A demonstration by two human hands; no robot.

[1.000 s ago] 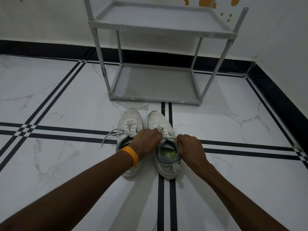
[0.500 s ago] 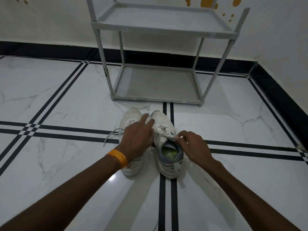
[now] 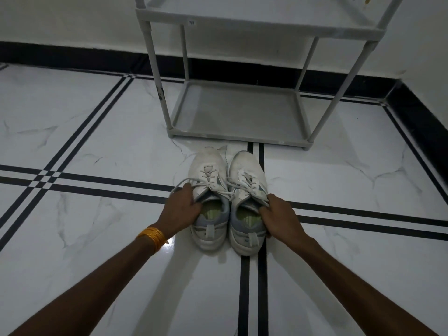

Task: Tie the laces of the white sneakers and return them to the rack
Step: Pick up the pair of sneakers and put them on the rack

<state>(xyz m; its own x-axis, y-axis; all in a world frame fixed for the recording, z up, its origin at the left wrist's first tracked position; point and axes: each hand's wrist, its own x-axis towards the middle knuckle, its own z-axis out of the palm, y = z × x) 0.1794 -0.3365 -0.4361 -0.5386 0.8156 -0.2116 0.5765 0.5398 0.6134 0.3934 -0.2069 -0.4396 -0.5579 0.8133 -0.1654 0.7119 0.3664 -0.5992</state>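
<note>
Two white sneakers stand side by side on the floor, toes toward the rack. My left hand [image 3: 181, 210] grips the outer collar of the left sneaker [image 3: 209, 170], thumb inside its opening. My right hand [image 3: 278, 218] grips the outer collar of the right sneaker [image 3: 247, 168]. Loose laces [image 3: 230, 187] trail across both tongues, and one loop hangs off the left shoe's side. The grey shoe rack [image 3: 237, 110] stands just beyond the toes, its lower shelf bare.
White marble floor with black stripe lines [image 3: 97, 187] runs all around. A black skirting [image 3: 72, 57] lines the back wall, and the right wall [image 3: 426, 122] closes in near the rack. An orange band [image 3: 152, 237] is on my left wrist.
My left hand has come off the laces and dropped to the left shoe's side. My right hand has shifted to the right shoe's outer collar. The view has moved closer.
</note>
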